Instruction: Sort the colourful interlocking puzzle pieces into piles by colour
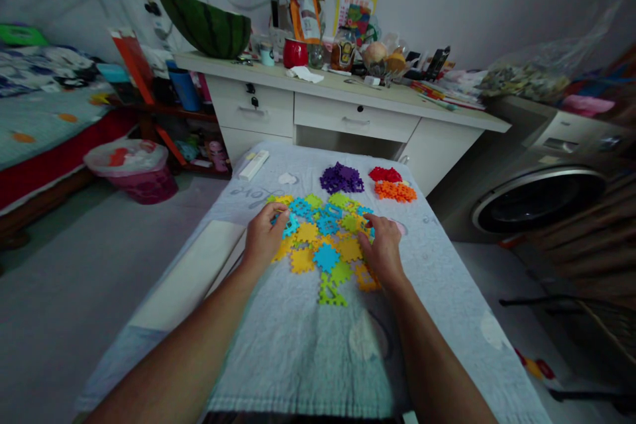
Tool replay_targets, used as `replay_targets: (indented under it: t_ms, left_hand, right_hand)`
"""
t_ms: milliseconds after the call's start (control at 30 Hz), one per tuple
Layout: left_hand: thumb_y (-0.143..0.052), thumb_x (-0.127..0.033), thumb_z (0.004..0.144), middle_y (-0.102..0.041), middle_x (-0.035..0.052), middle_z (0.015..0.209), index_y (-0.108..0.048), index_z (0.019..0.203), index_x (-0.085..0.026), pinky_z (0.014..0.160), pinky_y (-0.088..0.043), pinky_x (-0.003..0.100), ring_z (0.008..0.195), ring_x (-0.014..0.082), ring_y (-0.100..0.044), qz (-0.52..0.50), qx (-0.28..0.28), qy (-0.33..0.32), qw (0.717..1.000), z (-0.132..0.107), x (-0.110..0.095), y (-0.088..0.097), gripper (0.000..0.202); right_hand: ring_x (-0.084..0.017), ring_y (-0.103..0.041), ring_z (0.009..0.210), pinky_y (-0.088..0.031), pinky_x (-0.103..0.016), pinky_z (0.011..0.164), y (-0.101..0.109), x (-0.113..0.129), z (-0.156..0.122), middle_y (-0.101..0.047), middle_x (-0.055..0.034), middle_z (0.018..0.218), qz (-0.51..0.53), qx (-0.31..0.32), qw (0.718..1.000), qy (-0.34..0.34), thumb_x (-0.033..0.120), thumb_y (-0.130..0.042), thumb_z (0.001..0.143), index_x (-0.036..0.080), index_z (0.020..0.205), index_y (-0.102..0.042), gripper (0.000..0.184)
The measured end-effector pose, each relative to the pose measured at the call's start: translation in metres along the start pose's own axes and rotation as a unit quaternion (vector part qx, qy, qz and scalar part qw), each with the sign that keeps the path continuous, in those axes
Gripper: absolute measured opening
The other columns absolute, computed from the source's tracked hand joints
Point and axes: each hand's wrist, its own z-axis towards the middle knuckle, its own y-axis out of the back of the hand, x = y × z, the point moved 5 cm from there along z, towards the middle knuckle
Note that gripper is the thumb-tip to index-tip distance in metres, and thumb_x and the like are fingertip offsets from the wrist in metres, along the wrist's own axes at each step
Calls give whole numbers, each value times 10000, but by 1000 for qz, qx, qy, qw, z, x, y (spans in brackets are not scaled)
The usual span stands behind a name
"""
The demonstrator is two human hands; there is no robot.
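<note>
Flat interlocking plastic tiles with toothed edges lie in a loose patch on the cloth-covered table: blue tiles (326,256), yellow tiles (302,260) and green tiles (340,271). My left hand (265,233) is at the left edge of the patch, thumb and forefinger brought together beside a light blue tile (290,225). What sits between those fingertips is too small to make out. On the right side, my right hand (385,248) has thumb and forefinger apart around a yellow tile (365,225), touching the patch. Some tiles are partly hidden under both hands.
Behind the patch are a purple tile pile (342,178), a red pile (385,174) and an orange pile (395,191). A white box (254,165) lies far left. A cluttered desk (348,89) stands beyond, with a washing machine (536,172) to the right.
</note>
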Motion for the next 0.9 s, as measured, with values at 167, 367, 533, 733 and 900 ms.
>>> replay_targets:
  t_ms: [167, 367, 533, 733, 900]
  left_hand:
    - [-491, -357, 900, -700, 50, 991, -635, 980, -213, 905, -475, 365, 980, 227, -631, 128, 36, -92, 987, -2, -15, -9, 219]
    - [-454, -315, 918, -670, 82, 1090, -626, 1027, -202, 991, -421, 423, 1086, 255, -577, 212, 44, -172, 961, -2, -20, -9, 232]
    - [-507, -326, 881, -632, 103, 1163, -635, 1049, -201, 1016, -410, 434, 1135, 275, -550, 260, 45, -167, 950, -1, -10, -9, 245]
    - [-530, -376, 856, -571, 134, 1250, -642, 1090, -198, 1066, -389, 460, 1214, 306, -508, 293, 57, -148, 943, 0, 5, -14, 314]
    - [-541, -409, 848, -546, 143, 1293, -638, 1117, -196, 1068, -395, 473, 1244, 322, -490, 294, 83, -145, 941, -1, 11, -19, 357]
  right_hand:
    - [-280, -460, 1116, -319, -454, 984, -2, 18, -4, -603, -110, 1158, 6, 30, 998, 58, 273, -501, 909, 213, 1141, -649, 282]
    - [-266, -416, 1194, -256, -460, 1040, -12, 62, -21, -617, -56, 1205, 62, 165, 958, 227, 357, -560, 904, 264, 1170, -651, 297]
    - [-246, -459, 1062, -270, -433, 1004, -17, 60, -21, -628, -47, 1013, 51, 194, 957, 209, 310, -634, 798, 219, 993, -655, 217]
    - [-209, -487, 931, -302, -392, 953, -12, 41, -13, -588, -37, 844, 37, 148, 976, 157, 185, -548, 766, 193, 742, -608, 65]
    - [-230, -506, 983, -326, -402, 942, -11, 41, 1, -635, -65, 948, 4, 135, 983, 126, 236, -521, 852, 198, 879, -656, 142]
